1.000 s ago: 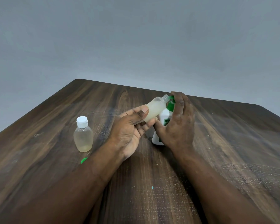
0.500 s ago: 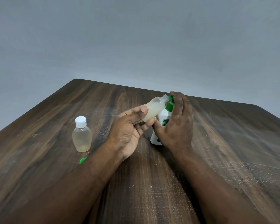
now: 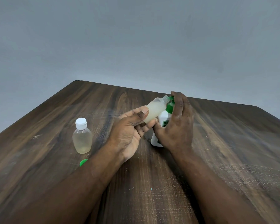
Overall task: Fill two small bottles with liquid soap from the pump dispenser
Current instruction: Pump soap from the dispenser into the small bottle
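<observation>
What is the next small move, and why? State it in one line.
Probably press down the green head of the pump dispenser with the right hand, which grips it: the left hand holds the open bottle tilted, mouth at that head, and the bottle's neck looks unfilled.

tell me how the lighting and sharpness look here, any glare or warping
Head view: soft, even light, only faint shadows on the table; no strong glare on the capped bottle; wide-angle lens splays the table edges; pump dispenser label too small to read.
</observation>
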Motion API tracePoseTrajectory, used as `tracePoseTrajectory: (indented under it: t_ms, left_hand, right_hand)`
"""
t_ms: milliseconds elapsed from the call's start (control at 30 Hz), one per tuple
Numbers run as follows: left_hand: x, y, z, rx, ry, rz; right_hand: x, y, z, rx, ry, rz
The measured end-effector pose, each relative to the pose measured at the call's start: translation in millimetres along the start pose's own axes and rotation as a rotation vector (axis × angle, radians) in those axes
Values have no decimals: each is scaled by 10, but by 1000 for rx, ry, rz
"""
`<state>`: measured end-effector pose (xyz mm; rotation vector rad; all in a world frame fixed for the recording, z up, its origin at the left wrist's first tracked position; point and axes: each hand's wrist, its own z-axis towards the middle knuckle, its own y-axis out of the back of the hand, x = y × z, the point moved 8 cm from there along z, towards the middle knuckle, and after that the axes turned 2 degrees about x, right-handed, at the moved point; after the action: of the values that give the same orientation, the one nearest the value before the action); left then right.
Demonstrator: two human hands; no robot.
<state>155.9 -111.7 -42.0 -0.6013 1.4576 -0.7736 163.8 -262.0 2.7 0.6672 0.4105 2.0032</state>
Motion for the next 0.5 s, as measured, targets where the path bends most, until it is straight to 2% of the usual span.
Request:
tracePoseTrajectory:
  t_ms: [500]
  left_hand:
    - [19, -15, -38, -8, 32, 4]
  right_hand:
    - [28, 34, -4, 0, -14, 30]
